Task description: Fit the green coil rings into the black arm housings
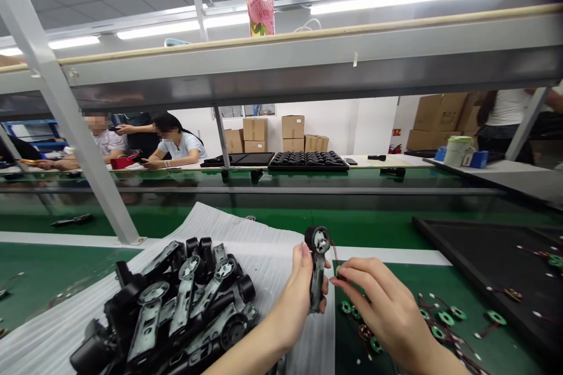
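My left hand (303, 281) is wrapped round a black handheld fan housing (316, 287), held upright with its round head at the top and its grey inner side showing. A thin red wire (335, 251) runs from the round head down to my right hand (380, 299). The thumb and fingers of that hand pinch a small part at the wire's lower end, mostly hidden by the fingertips. Below it, several green ring-shaped boards (446, 319) with wires and white plugs lie on the green mat. A heap of similar black housings (176, 304) is left of my left hand.
White foam sheet (202, 225) lies under the heap. At right stands a black tray (466, 246) holding some wired rings. Beyond runs a green conveyor belt (281, 211), with a full black tray (308, 161) past it. A shelf beam (281, 76) crosses overhead; a slanted post (88, 105) rises at left.
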`<control>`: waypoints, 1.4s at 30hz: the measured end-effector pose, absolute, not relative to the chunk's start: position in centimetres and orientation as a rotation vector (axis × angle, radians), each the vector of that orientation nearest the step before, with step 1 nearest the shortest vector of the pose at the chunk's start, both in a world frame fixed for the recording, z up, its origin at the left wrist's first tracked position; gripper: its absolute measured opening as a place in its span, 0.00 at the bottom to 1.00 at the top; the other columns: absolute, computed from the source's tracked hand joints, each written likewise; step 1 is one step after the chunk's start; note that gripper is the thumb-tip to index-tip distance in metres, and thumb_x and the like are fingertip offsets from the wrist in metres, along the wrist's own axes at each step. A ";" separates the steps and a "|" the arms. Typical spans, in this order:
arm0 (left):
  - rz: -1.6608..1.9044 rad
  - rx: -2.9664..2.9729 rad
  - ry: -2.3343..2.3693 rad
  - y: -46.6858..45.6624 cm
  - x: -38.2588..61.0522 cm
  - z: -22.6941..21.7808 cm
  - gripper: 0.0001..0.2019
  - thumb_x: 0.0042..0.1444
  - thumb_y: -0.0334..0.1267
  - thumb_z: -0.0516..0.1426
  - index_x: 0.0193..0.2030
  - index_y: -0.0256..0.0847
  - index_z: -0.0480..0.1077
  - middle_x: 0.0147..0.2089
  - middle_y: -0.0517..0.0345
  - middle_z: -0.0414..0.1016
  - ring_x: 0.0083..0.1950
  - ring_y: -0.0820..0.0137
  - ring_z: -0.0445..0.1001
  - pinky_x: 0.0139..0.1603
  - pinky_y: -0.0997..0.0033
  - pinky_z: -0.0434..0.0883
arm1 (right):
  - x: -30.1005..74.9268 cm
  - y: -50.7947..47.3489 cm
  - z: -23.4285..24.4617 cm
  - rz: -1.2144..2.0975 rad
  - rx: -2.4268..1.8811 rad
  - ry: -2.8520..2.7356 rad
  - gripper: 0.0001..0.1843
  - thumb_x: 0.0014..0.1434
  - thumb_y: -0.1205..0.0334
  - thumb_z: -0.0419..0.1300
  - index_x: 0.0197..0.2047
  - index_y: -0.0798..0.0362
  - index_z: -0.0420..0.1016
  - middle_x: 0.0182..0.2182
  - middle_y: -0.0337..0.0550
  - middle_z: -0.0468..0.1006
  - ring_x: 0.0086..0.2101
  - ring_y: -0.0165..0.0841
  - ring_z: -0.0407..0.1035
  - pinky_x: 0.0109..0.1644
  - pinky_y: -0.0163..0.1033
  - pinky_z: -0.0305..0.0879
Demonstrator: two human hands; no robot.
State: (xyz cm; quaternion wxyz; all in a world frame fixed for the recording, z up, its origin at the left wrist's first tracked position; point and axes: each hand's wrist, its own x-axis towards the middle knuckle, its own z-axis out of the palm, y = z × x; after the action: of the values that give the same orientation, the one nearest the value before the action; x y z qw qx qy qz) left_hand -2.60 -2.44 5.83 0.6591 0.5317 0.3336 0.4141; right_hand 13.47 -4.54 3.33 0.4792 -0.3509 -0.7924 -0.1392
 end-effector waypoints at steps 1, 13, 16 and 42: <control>0.927 1.211 0.761 -2.6 -2.5 5.7 0.30 0.55 0.68 0.39 0.43 0.42 0.56 0.28 0.64 0.59 0.26 0.76 0.59 0.28 0.74 0.61 | 13.4 -4.6 3.4 -0.362 -0.846 -1.943 0.11 0.61 0.73 0.57 0.46 0.53 0.68 0.37 0.47 0.75 0.37 0.36 0.69 0.39 0.42 0.69; 0.913 1.287 0.799 -2.9 -2.7 5.9 0.27 0.57 0.66 0.36 0.43 0.42 0.53 0.27 0.67 0.60 0.25 0.78 0.59 0.31 0.71 0.60 | 13.6 -4.5 3.6 -0.450 -0.845 -1.980 0.10 0.60 0.75 0.57 0.45 0.59 0.69 0.37 0.52 0.74 0.36 0.38 0.68 0.37 0.45 0.68; 0.901 1.286 0.820 -2.9 -2.6 5.8 0.28 0.57 0.67 0.36 0.42 0.42 0.52 0.27 0.67 0.60 0.25 0.78 0.60 0.31 0.71 0.60 | 13.7 -4.5 3.3 -0.447 -0.837 -2.021 0.10 0.61 0.74 0.57 0.46 0.58 0.69 0.38 0.52 0.74 0.37 0.39 0.68 0.38 0.45 0.68; 0.659 1.425 0.815 -2.6 -2.9 5.9 0.23 0.61 0.55 0.44 0.48 0.36 0.61 0.23 0.67 0.60 0.20 0.78 0.58 0.25 0.74 0.58 | 15.7 -3.6 5.0 0.533 -1.211 -1.700 0.12 0.62 0.50 0.54 0.39 0.46 0.75 0.36 0.41 0.77 0.38 0.36 0.70 0.40 0.38 0.65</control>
State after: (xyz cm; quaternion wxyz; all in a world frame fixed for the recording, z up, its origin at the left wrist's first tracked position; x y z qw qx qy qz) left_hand -2.91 -2.59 5.86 0.6335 0.6232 0.3566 0.2883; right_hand 15.70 -3.61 4.97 0.4741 -0.4949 -0.6949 0.2179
